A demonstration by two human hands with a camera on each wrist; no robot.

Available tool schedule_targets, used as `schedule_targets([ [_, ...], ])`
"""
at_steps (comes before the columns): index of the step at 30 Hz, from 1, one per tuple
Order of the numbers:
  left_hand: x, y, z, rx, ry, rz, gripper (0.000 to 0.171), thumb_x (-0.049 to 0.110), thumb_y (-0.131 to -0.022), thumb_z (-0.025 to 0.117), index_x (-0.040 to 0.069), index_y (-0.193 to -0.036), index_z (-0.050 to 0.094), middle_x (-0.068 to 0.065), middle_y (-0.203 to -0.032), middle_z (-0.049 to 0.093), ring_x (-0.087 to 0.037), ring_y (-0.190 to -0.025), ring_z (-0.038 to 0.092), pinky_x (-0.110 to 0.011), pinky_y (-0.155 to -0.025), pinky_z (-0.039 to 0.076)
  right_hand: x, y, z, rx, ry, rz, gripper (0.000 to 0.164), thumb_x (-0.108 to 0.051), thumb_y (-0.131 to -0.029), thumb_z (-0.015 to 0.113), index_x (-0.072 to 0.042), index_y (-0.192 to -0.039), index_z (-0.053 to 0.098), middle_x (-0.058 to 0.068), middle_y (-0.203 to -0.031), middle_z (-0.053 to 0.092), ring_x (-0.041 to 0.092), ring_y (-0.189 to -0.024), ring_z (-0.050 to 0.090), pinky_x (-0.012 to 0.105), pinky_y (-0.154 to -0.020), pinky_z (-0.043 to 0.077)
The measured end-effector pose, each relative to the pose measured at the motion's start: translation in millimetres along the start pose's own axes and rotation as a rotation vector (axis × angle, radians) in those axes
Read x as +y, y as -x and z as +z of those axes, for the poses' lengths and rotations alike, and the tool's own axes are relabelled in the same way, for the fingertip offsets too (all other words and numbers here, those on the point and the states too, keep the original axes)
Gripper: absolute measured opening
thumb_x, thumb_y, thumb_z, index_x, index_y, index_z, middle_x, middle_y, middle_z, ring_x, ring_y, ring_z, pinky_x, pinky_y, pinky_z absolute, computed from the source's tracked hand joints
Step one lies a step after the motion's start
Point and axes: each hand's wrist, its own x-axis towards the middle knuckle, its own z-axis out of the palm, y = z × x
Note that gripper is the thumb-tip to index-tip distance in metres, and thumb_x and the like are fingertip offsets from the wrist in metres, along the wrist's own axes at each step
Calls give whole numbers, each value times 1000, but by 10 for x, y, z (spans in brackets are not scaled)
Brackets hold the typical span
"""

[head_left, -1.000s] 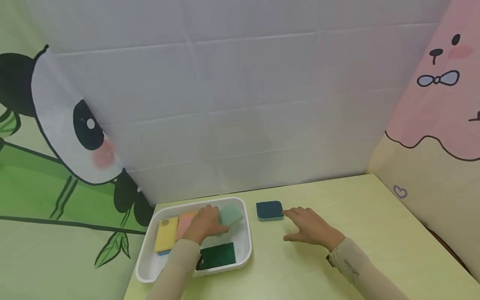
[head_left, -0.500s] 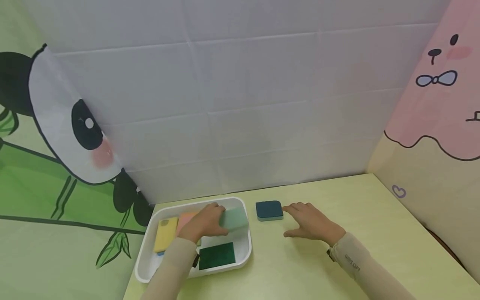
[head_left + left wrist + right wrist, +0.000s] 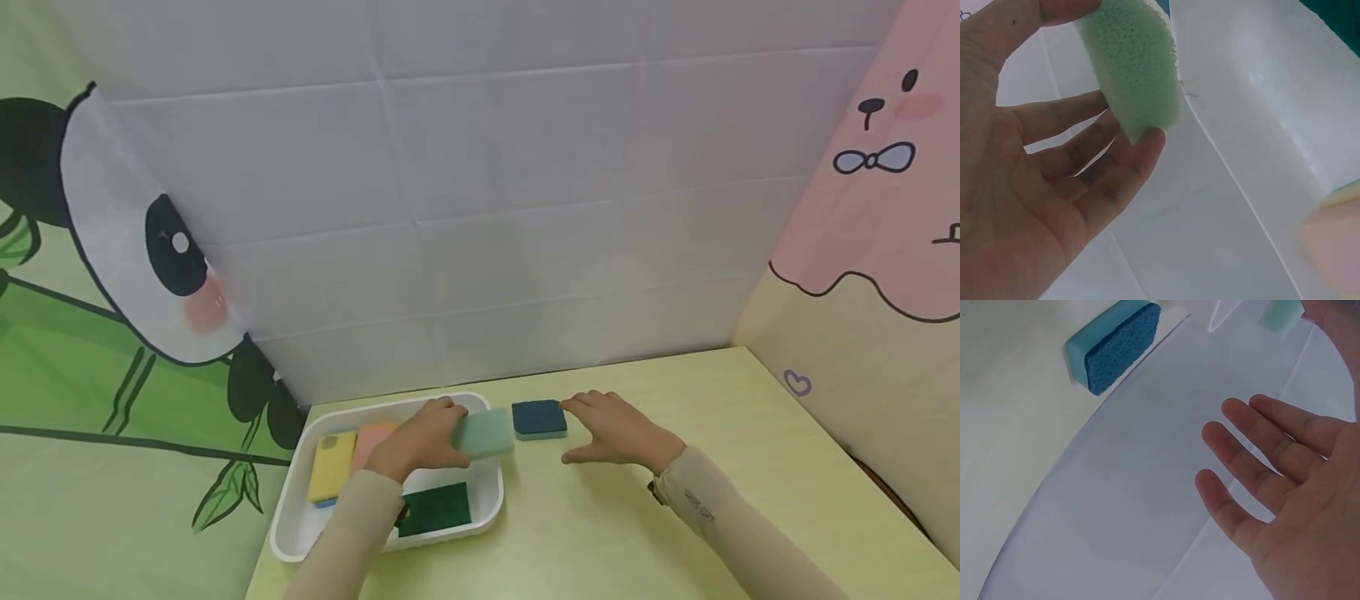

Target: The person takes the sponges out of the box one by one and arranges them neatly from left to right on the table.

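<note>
Between thumb and fingers, my left hand [image 3: 426, 440] pinches a pale green sponge [image 3: 483, 433] over the right rim of the white tray [image 3: 491, 517]. The left wrist view shows the porous side of that sponge [image 3: 1138, 65], with the fingertips at its lower edge. A blue sponge [image 3: 539, 418], dark scouring face up on a lighter teal body, lies on the table just right of the tray. My right hand [image 3: 618, 429] hovers beside it, fingers spread and holding nothing; in the right wrist view the blue sponge [image 3: 1113, 347] is apart from the fingers.
In the tray lie a yellow sponge [image 3: 332, 467] with a blue underside, a pink-orange sponge [image 3: 371, 442] partly behind my left hand, and a dark green pad [image 3: 435, 508]. A white cloth wall [image 3: 525, 208] rises behind the pale yellow table [image 3: 675, 400].
My left hand has lifted the pale green sponge and carried it right, from inside the tray to over its right rim. My right hand has barely shifted.
</note>
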Motion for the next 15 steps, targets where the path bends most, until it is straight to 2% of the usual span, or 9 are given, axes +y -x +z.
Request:
schedule_targets([
  [9,176,-77,-12,0,-30,75,63,32,-72,82,3,-124,63,-8,-115,58,-22,-97,51,-38,-80,51,-75,-133,1,-18,7,-21,85,-61,-79,76,-4,-139,55,11,-131,59,31,-121,54,51,-99,42],
  [15,310,-147,8,-22,-81,83,64,34,-73,81,5,-126,63,-10,-122,57,-23,-102,51,-36,-81,51,-142,-227,30,-12,-12,-53,88,-62,-76,78,-4,-138,55,11,-130,59,30,-118,55,50,-97,44],
])
